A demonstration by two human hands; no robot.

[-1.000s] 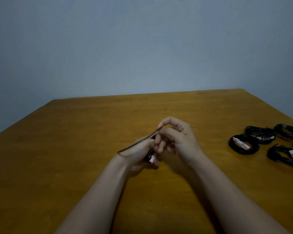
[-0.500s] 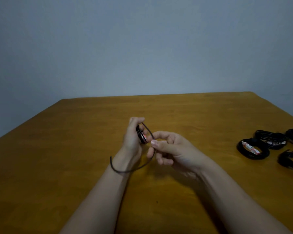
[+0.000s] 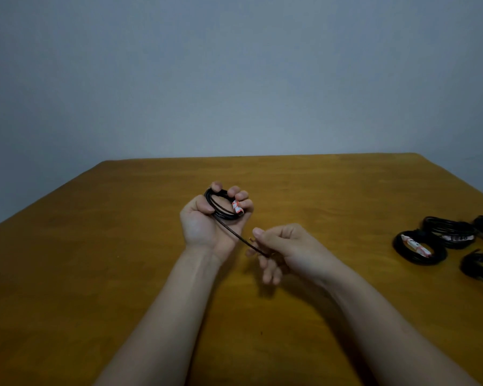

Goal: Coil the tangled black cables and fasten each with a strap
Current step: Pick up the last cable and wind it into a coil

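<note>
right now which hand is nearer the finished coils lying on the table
Right. The right hand pinches the cable end, left of the finished coils; the left hand grips the loose-ended coil even farther left.

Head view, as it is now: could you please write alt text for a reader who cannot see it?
A person's left hand grips a small black cable coil with a white-and-red tag, while the right hand pinches its loose end, straight between them above a wooden table. More coils lie at the table's right.
</note>
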